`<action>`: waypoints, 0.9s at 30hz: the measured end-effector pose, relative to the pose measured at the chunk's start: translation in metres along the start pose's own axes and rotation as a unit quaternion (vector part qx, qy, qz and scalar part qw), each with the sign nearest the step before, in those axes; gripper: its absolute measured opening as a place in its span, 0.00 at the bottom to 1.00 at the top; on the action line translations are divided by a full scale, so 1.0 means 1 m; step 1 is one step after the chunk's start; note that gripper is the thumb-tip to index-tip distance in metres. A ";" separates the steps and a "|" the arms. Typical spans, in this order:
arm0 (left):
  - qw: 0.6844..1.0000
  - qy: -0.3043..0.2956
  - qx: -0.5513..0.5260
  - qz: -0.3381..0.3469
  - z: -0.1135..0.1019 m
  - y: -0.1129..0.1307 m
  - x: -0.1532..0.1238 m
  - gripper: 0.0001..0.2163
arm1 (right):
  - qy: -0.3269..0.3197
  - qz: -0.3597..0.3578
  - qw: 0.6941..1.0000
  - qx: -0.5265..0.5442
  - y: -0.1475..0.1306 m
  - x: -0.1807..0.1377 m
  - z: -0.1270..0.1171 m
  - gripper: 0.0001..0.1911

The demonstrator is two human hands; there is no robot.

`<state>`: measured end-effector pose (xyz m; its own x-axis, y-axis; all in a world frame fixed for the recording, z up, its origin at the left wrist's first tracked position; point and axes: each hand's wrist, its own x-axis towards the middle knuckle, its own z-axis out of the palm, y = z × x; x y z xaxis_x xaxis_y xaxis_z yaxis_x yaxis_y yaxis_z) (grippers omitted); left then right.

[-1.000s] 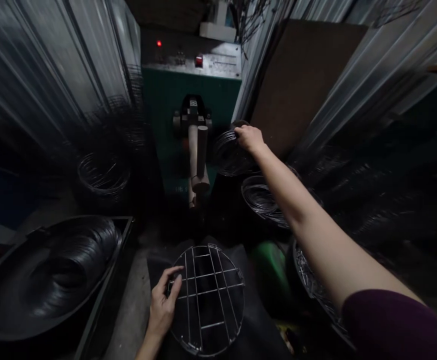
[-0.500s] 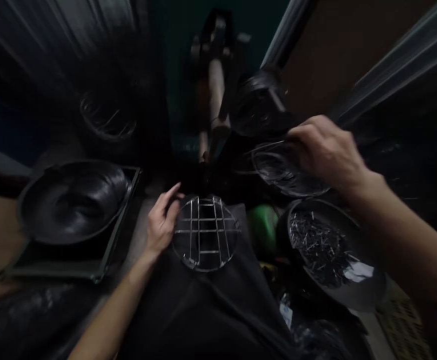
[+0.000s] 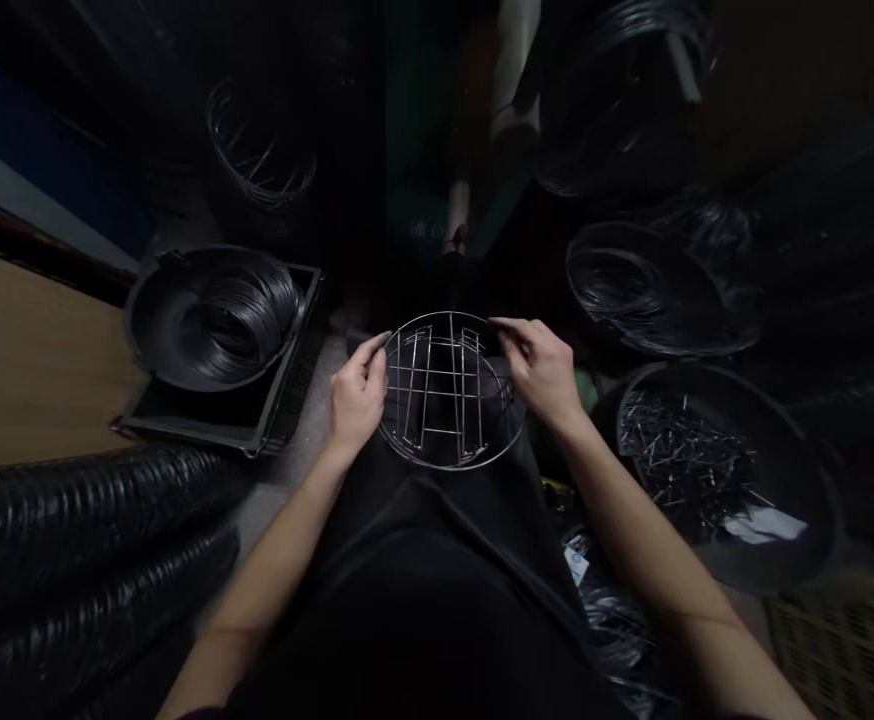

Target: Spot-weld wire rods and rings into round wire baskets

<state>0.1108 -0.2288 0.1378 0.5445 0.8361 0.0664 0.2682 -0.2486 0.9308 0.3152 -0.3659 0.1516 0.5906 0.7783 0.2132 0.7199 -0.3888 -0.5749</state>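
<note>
Over my lap is a round wire rack [image 3: 442,373] with crossing straight wires. A thin wire ring [image 3: 450,312] lies over it, its top edge standing beyond the rack's far edge. My left hand [image 3: 358,395] pinches the left rim between thumb and fingers. On the upper right rim, my right hand [image 3: 543,368] has its thumb and fingers closed round the wire ring. Whether my left fingers hold the ring alone or the rack with it, I cannot tell.
At left, a dark basin [image 3: 159,330] with coiled wire [image 3: 238,310] rests on a crate [image 3: 253,435]. A wide basin [image 3: 797,480] on the right holds short metal pieces [image 3: 681,455]. Behind it lie wire rings [image 3: 617,285]. A machine's pale cylinder [image 3: 516,70] stands ahead.
My right hand has come from the wire rings at the upper right to the rack, bringing a wire ring. My left hand has closed on the rim. The view has shifted.
</note>
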 end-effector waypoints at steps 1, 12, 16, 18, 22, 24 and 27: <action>0.998 -0.009 0.058 0.001 0.001 -0.006 0.001 0.15 | -0.001 0.008 1.000 -0.029 0.003 0.000 0.009 0.17; 0.954 -0.065 0.294 0.004 0.008 -0.016 0.015 0.18 | -0.032 0.108 0.983 -0.147 -0.002 -0.004 0.032 0.21; 0.949 -0.069 0.308 0.023 0.012 -0.020 0.015 0.23 | -0.035 0.120 0.983 -0.133 0.000 -0.005 0.033 0.21; 0.948 -0.065 0.311 0.027 0.014 -0.022 0.014 0.23 | -0.045 0.132 0.981 -0.135 0.001 -0.007 0.033 0.21; 0.946 -0.054 0.319 0.037 0.016 -0.027 0.012 0.24 | -0.042 0.114 0.985 -0.119 0.007 -0.026 0.037 0.24; 0.944 -0.053 0.321 0.058 0.017 -0.031 0.014 0.24 | -0.017 0.087 0.993 -0.082 0.008 -0.043 0.042 0.27; 0.945 -0.078 0.305 0.095 0.018 -0.041 0.019 0.24 | 0.047 0.072 0.996 -0.018 0.004 -0.070 0.053 0.30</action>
<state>0.1241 -0.2117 0.0942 0.7260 0.6783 0.1134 0.5360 -0.6615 0.5245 0.2575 -0.3956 0.0930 0.7187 0.6645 0.2050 0.6372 -0.5113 -0.5766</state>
